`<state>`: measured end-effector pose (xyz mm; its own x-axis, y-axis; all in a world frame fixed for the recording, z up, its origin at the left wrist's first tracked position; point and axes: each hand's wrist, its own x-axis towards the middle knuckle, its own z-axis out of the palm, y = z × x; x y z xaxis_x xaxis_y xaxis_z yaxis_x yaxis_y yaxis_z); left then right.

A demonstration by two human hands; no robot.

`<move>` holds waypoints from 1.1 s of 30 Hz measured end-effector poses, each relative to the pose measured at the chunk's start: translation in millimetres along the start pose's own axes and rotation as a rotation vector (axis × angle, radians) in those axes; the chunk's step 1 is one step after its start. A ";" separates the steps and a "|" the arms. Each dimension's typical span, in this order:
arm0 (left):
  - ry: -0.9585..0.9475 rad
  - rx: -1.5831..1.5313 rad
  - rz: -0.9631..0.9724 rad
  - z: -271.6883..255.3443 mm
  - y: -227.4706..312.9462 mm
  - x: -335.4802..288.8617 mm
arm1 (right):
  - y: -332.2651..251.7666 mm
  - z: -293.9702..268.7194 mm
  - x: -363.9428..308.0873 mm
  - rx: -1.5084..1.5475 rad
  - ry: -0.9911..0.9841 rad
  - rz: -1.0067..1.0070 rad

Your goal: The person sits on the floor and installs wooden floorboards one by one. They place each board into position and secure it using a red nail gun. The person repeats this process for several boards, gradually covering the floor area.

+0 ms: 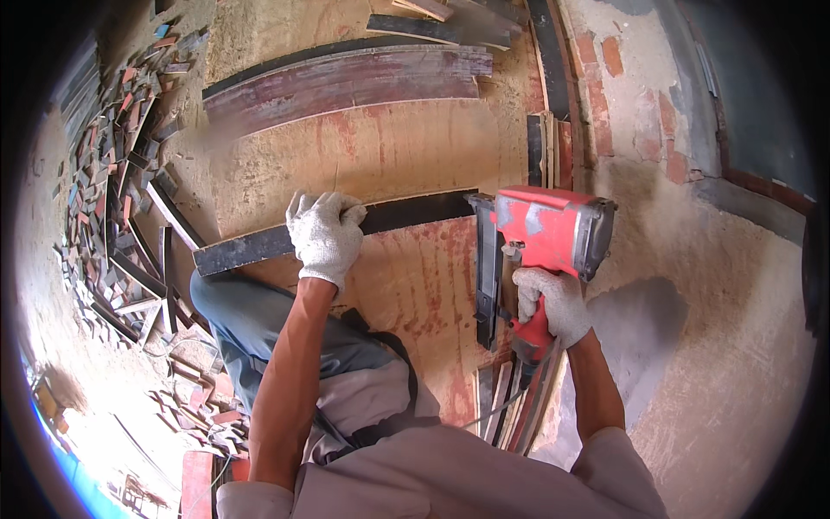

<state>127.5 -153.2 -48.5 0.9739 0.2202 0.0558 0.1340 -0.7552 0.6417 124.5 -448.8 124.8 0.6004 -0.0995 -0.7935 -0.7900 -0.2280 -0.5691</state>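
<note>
My left hand (326, 235), in a pale knit glove, is closed over a long black-faced wooden strip (424, 210) that lies across the plywood sheet (415, 294). In my right hand (555, 303), also gloved, is a red nail gun (546, 227), gripped by its handle. The nose of the nail gun is at the strip's right end; whether it touches the wood I cannot tell. Its dark magazine (487, 285) points down toward my body, and a thin hose (497, 411) runs from the handle's base. Glove and tool hide parts of the strip.
Reddish boards (354, 82) lie on the far part of the sheet. A pile of wood offcuts (112, 216) spreads along the left. More strips (510, 406) stand along the sheet's right edge, beside a worn wall (622, 95) with exposed brick.
</note>
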 end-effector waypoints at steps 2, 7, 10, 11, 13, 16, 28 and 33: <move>-0.001 -0.001 0.006 -0.3 0.3 0.6 | 1.0 0.0 3.7 -0.011 -0.004 0.030; -0.030 -0.027 -0.027 0.3 -0.7 1.1 | 4.1 -4.2 6.0 0.049 -0.028 0.043; -0.049 -0.066 -0.073 0.0 -0.8 0.5 | -2.3 -5.1 7.5 0.048 -0.028 0.066; -0.043 -0.067 -0.071 -0.2 -0.8 0.4 | -1.3 -5.6 8.1 0.005 -0.037 0.062; -0.032 -0.060 -0.065 -0.6 0.1 0.4 | -4.1 -1.2 4.4 -0.009 -0.050 0.051; -0.024 -0.047 -0.046 -1.0 2.0 0.6 | -6.2 7.8 0.8 -0.025 -0.067 0.049; -0.034 -0.038 -0.040 -3.2 0.6 0.6 | -7.8 29.4 2.9 -0.142 -0.117 0.060; -0.051 -0.051 -0.054 -3.6 1.3 -0.4 | 1.8 38.7 0.3 -0.273 -0.228 -0.059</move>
<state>126.6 -152.1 -44.9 0.9736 0.2275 -0.0182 0.1788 -0.7106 0.6805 118.5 -411.8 115.3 0.5763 0.1333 -0.8063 -0.6739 -0.4806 -0.5611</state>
